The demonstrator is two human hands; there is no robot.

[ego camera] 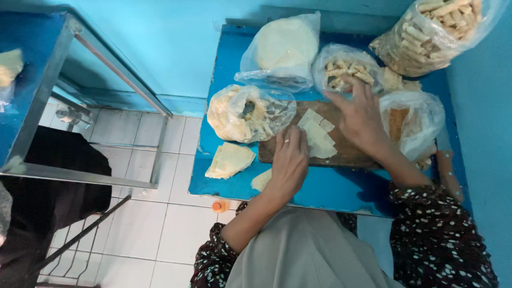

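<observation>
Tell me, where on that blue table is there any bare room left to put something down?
The front strip of the blue table, between the wooden board and the near edge, is bare. So is the far left corner beside the bag of round sheets. The back and right side are crowded with plastic bags, and both hands work over the board.

A clear bag of round pale wrappers [285,45] lies on the blue table [330,189] beyond the left hand [290,160]. A bag of crumpled sheets [245,113] sits just to that hand's left, with a folded stack of sheets [229,159] beside it. Well beyond the right hand [362,120] rests a large bag of rolled sticks [432,32], and a bag of brown crumbs [410,122] lies just right of it. An orange cap [220,206] lies on the white tiled floor [176,229].
</observation>
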